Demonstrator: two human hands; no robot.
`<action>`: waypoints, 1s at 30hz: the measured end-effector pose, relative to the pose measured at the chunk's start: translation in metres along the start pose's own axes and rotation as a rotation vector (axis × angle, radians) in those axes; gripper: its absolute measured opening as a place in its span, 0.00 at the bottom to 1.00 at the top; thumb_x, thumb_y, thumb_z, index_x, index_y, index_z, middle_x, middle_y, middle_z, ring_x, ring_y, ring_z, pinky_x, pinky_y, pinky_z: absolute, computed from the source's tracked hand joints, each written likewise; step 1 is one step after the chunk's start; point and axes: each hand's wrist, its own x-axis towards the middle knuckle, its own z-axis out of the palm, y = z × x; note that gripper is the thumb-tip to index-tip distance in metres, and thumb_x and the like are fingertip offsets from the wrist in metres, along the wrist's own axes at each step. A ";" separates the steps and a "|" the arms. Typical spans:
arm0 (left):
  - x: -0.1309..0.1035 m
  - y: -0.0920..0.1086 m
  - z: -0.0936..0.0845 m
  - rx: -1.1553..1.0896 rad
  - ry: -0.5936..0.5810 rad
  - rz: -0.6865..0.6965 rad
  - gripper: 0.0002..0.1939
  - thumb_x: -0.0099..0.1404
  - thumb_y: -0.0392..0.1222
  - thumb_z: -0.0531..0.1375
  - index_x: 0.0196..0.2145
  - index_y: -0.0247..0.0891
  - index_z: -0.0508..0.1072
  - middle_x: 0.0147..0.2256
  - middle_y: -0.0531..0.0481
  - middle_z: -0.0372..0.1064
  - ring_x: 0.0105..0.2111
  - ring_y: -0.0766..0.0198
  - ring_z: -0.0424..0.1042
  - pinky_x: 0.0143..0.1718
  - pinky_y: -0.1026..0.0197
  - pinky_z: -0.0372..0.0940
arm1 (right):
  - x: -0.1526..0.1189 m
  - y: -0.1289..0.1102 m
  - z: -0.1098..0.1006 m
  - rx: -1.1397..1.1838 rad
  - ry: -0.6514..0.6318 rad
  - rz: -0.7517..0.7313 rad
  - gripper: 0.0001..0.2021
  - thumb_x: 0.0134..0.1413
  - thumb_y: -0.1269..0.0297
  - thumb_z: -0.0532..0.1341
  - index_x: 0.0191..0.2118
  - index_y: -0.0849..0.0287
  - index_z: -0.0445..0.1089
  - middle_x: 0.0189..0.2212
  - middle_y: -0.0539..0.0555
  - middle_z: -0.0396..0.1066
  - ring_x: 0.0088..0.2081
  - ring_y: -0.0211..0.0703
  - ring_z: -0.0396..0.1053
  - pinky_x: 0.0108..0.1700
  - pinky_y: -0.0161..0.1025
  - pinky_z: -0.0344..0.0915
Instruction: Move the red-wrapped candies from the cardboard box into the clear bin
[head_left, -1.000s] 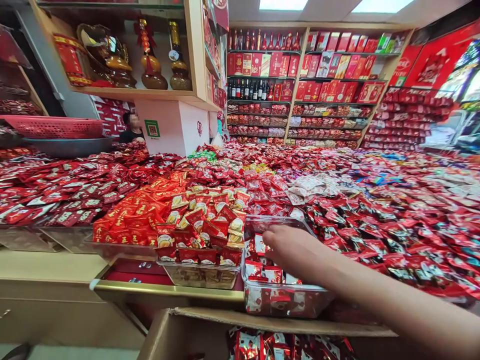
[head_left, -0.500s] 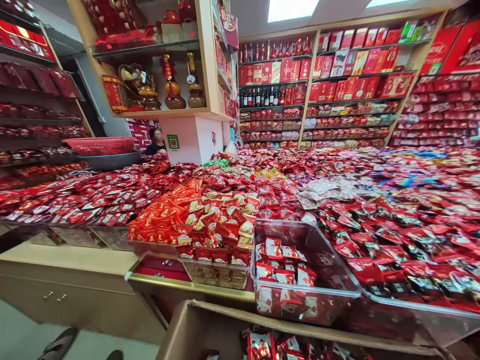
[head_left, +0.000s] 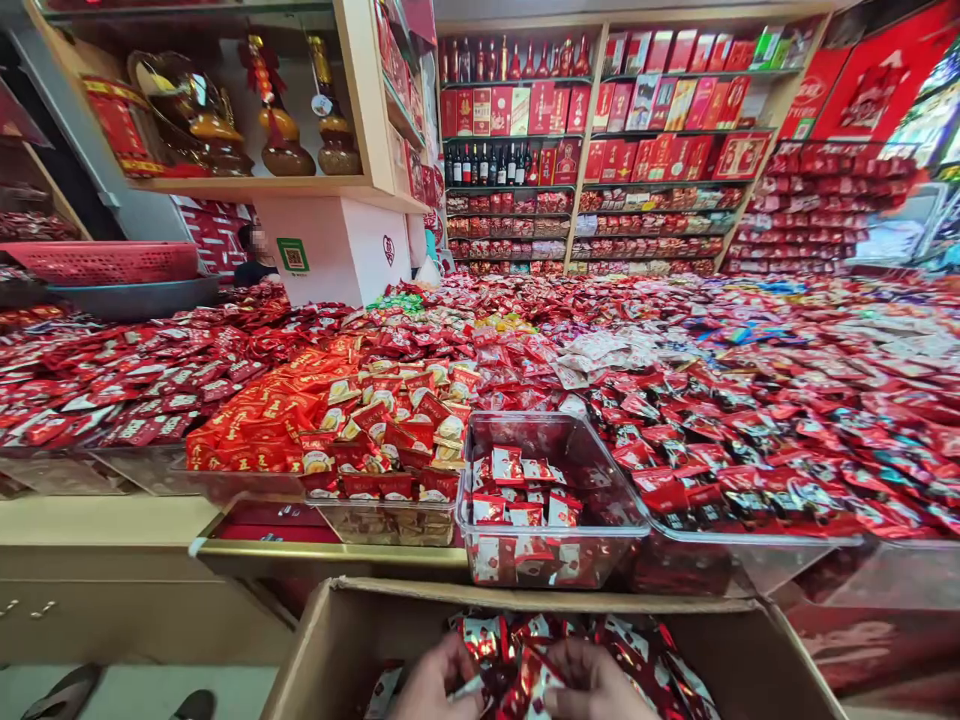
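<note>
Both my hands are inside an open cardboard box [head_left: 311,650] at the bottom of the head view. Small red-and-white wrapped candies [head_left: 484,637] fill part of it. My left hand [head_left: 441,682] has its fingers curled over a candy on the left. My right hand [head_left: 596,682], a short way to the right, pinches a shiny red-and-white candy packet [head_left: 534,685] between thumb and fingers. The lower parts of both hands are cut off by the frame edge. Just beyond the box stands a clear plastic bin [head_left: 555,548], partly filled with similar red-and-white packets.
Gold-and-red packets [head_left: 405,430] heap up left of the bin, and dark red ones [head_left: 757,500] on the right. A pink basket [head_left: 105,262] rests at the left. An overhanging cabinet [head_left: 367,90] and stocked shelves [head_left: 517,160] stand behind. A person [head_left: 255,255] is in the background.
My hands have come into view and reached into the cardboard box among the candies. The view has turned to the right and tilted down, showing more of the box.
</note>
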 end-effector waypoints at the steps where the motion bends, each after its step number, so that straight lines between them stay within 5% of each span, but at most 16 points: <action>1: -0.001 0.002 0.004 -0.081 0.032 0.011 0.06 0.46 0.31 0.56 0.25 0.37 0.62 0.25 0.55 0.67 0.32 0.62 0.65 0.35 0.63 0.57 | 0.000 -0.003 0.000 0.109 0.013 0.009 0.14 0.28 0.58 0.64 0.24 0.60 0.63 0.18 0.47 0.63 0.20 0.34 0.60 0.22 0.32 0.54; 6: -0.006 0.014 0.023 -0.410 -0.042 -0.079 0.11 0.53 0.42 0.55 0.35 0.36 0.65 0.28 0.53 0.69 0.30 0.63 0.66 0.34 0.62 0.59 | -0.006 -0.016 0.001 0.352 0.048 0.055 0.16 0.30 0.60 0.65 0.27 0.63 0.63 0.21 0.49 0.66 0.21 0.31 0.60 0.24 0.30 0.55; 13: -0.015 0.025 0.028 -0.413 -0.241 -0.112 0.22 0.55 0.57 0.50 0.31 0.34 0.70 0.24 0.52 0.67 0.27 0.65 0.62 0.34 0.63 0.56 | -0.013 -0.021 0.001 0.407 0.093 0.074 0.18 0.28 0.61 0.67 0.27 0.62 0.61 0.19 0.46 0.64 0.22 0.33 0.62 0.24 0.31 0.57; 19: -0.015 0.026 0.034 -0.072 -0.243 -0.068 0.20 0.55 0.54 0.52 0.19 0.33 0.65 0.18 0.58 0.48 0.20 0.72 0.45 0.22 0.69 0.46 | -0.016 -0.024 0.005 0.456 0.022 0.071 0.16 0.33 0.56 0.64 0.25 0.63 0.62 0.20 0.48 0.64 0.21 0.32 0.61 0.24 0.32 0.57; 24: -0.022 0.039 0.028 -0.208 -0.387 -0.070 0.17 0.56 0.52 0.51 0.24 0.33 0.64 0.21 0.55 0.50 0.22 0.72 0.47 0.23 0.69 0.45 | -0.018 -0.023 0.008 0.590 -0.024 0.154 0.14 0.34 0.59 0.64 0.22 0.61 0.58 0.16 0.47 0.64 0.18 0.32 0.61 0.23 0.30 0.54; 30: -0.028 0.052 0.019 -0.033 -0.595 -0.094 0.16 0.57 0.48 0.51 0.17 0.37 0.53 0.18 0.57 0.45 0.19 0.72 0.43 0.20 0.67 0.39 | -0.026 -0.033 0.004 0.376 -0.198 0.039 0.14 0.31 0.64 0.66 0.28 0.64 0.66 0.21 0.47 0.66 0.22 0.29 0.59 0.26 0.29 0.52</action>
